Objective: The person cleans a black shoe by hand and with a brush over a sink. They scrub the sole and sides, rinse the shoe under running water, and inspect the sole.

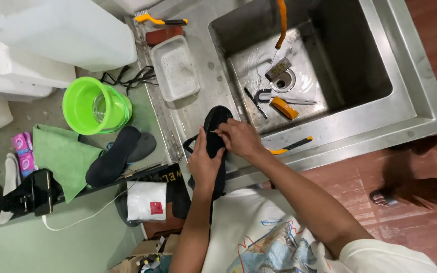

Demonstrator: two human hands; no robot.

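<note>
My left hand [204, 164] grips a black shoe [213, 126] from below, holding it over the steel counter beside the sink [360, 65]. My right hand [238, 139] pinches a thin needle-like tool against the shoe's upper side near its middle. The shoe's toe points away from me. Both forearms reach forward from the bottom of the view.
In the sink basin lie a yellow-handled tool [284, 107], a dark brush and scissors near the drain. A white tub [176, 68] sits on the counter. At left are a green bucket [95, 106], black insoles [113, 155], a green cloth [61, 154] and a white container [61, 30].
</note>
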